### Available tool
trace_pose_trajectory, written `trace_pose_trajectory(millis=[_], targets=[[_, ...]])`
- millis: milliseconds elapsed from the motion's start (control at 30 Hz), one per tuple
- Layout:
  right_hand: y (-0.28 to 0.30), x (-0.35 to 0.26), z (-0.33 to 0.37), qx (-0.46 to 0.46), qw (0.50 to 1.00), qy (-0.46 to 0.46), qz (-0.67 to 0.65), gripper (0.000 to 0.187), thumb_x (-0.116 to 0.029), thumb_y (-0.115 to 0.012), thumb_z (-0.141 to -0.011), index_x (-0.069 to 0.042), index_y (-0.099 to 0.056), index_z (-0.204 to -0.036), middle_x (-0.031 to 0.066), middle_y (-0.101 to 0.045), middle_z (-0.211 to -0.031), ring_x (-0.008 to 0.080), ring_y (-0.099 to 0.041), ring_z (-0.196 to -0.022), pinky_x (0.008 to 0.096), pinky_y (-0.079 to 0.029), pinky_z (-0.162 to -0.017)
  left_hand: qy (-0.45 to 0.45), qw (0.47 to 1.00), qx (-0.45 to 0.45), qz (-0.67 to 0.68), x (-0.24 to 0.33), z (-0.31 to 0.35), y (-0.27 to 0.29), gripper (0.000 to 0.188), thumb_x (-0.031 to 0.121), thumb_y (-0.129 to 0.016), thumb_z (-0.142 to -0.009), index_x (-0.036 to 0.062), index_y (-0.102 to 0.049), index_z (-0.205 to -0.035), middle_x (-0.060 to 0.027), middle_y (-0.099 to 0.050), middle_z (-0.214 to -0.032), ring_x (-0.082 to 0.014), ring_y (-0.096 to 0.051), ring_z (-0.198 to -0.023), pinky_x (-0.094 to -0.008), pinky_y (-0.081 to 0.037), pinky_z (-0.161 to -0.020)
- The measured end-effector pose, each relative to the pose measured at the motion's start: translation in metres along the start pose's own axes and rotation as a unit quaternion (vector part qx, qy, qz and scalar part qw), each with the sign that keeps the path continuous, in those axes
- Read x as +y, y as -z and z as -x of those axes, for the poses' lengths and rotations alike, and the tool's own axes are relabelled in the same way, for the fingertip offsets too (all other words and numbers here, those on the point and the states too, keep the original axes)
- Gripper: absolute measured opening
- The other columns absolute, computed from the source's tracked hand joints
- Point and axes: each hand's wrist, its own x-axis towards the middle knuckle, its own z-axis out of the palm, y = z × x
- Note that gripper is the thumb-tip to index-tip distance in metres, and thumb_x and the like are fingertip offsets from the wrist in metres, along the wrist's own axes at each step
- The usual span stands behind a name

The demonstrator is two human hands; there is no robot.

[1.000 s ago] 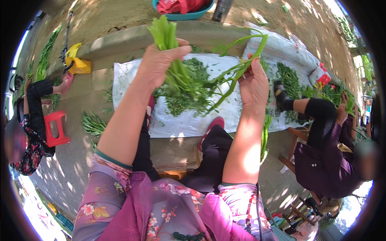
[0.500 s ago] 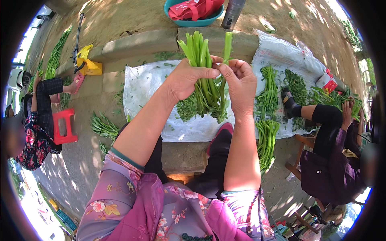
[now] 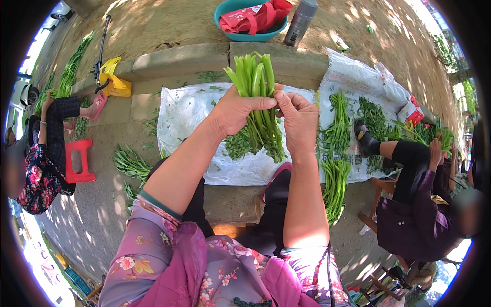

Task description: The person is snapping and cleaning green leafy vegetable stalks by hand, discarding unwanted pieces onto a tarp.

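Note:
My left hand point(image 3: 230, 111) is closed round a bunch of green leafy-vegetable stalks point(image 3: 255, 77), held upright above the white sheet. The pale cut ends point up and away; the leafy tips hang down. Against the right side of the bunch, my right hand point(image 3: 299, 122) has its thumb and forefinger pressed together, close to the left thumb. Whatever lies in that pinch is hidden or too small to make out. Beneath the bunch, loose green leaves point(image 3: 237, 147) lie heaped on the white sheet point(image 3: 179, 115).
More stalks point(image 3: 336, 187) and greens point(image 3: 337, 120) lie to my right. A person point(image 3: 419, 215) sits at the right handling greens; another point(image 3: 46, 174) sits at the left by a red stool point(image 3: 80, 161). Beyond the curb point(image 3: 179, 61) stand a teal basin point(image 3: 250, 37) and a grey flask point(image 3: 302, 23).
The single stalk that my right hand held apart now stands in with the bunch. My right hand has come slightly lower and closer to the left. The view has shifted a little.

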Motion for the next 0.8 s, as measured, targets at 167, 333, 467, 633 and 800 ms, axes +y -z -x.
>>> trace_pose_trajectory(millis=[167, 333, 467, 633, 800], targets=[[-0.002, -0.001, -0.002, -0.030, 0.996, -0.013, 0.081, 0.022, -0.020, -0.061, -0.088, -0.001, -0.069, -0.095, 0.0009, -0.065, -0.075, 0.0061, -0.056, -0.066, 0.0196, -0.043, -0.059, -0.052, 0.984, 0.053, -0.160, 0.002, 0.005, 0.004, 0.023, 0.001, -0.066, -0.077, 0.0003, -0.062, -0.100, -0.0062, -0.066, -0.096, -0.0143, -0.061, -0.084, -0.0291, -0.049, -0.077], [-0.003, 0.005, -0.002, -0.006, 0.995, 0.036, 0.089, 0.016, -0.013, -0.062, -0.087, 0.001, -0.067, -0.090, 0.0009, -0.065, -0.076, 0.0060, -0.056, -0.066, 0.0202, -0.046, -0.061, -0.153, 0.900, 0.111, -0.392, -0.005, 0.010, 0.020, 0.025, 0.008, -0.066, -0.078, 0.0014, -0.063, -0.102, -0.0074, -0.067, -0.087, -0.0113, -0.059, -0.076, -0.0277, -0.048, -0.073], [-0.008, -0.001, 0.000, -0.009, 1.000, 0.018, -0.007, 0.014, -0.013, -0.064, -0.086, 0.000, -0.067, -0.091, 0.0017, -0.065, -0.080, 0.0068, -0.057, -0.069, 0.0215, -0.045, -0.064, -0.189, 0.855, 0.080, -0.476, -0.001, 0.018, 0.024, 0.039, -0.001, -0.068, -0.073, 0.0029, -0.059, -0.111, -0.0042, -0.065, -0.100, -0.0101, -0.057, -0.091, -0.0261, -0.047, -0.081], [-0.007, -0.005, -0.001, -0.056, 0.997, 0.000, -0.061, 0.016, -0.015, -0.064, -0.086, 0.000, -0.067, -0.092, 0.0021, -0.066, -0.082, 0.0069, -0.056, -0.069, 0.0221, -0.044, -0.066, -0.315, 0.651, 0.082, -0.686, 0.005, 0.018, 0.031, 0.055, 0.012, -0.074, -0.060, 0.0151, -0.061, -0.113, -0.0108, -0.060, -0.088, -0.0295, -0.057, -0.094, -0.0413, -0.042, -0.084], [-0.003, -0.005, 0.001, -0.073, 0.996, -0.031, -0.030, 0.019, -0.017, -0.061, -0.087, 0.001, -0.067, -0.089, 0.0004, -0.063, -0.076, 0.0061, -0.054, -0.070, 0.0201, -0.043, -0.066, -0.312, 0.582, 0.090, -0.746, 0.007, 0.021, 0.032, 0.047, 0.012, -0.073, -0.061, 0.0152, -0.064, -0.107, -0.0082, -0.059, -0.091, -0.0287, -0.057, -0.094, -0.0407, -0.043, -0.083]])
